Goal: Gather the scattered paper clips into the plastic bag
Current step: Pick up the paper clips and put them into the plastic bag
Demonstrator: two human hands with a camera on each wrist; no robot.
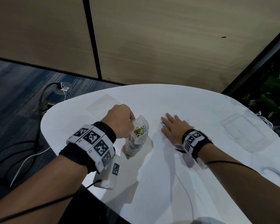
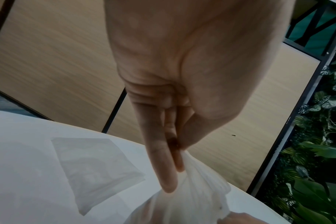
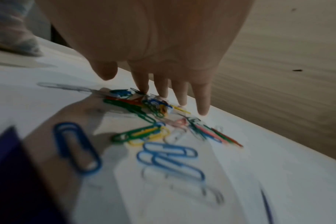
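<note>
A clear plastic bag point(image 1: 137, 139) stands on the white table point(image 1: 152, 183), its mouth open, with coloured paper clips point(image 1: 140, 130) inside. My left hand point(image 1: 121, 122) pinches the bag's top edge point(image 2: 194, 178) between thumb and fingers. My right hand point(image 1: 171, 126) lies flat, fingers straight, over a pile of loose coloured paper clips point(image 3: 150, 115) on the table. In the right wrist view the fingertips point(image 3: 143, 89) touch the far clips. Blue clips point(image 3: 171, 157) lie nearer the wrist. A few clips point(image 1: 164, 126) show beside the hand.
A flat clear sheet point(image 1: 103, 105) lies at the table's far left. A clear plastic box point(image 1: 244, 131) sits at the right. A white block point(image 1: 108, 173) hangs under my left wrist. Cables and a floor socket point(image 1: 64, 88) lie on the carpet left. Plants point(image 1: 271, 94) stand right.
</note>
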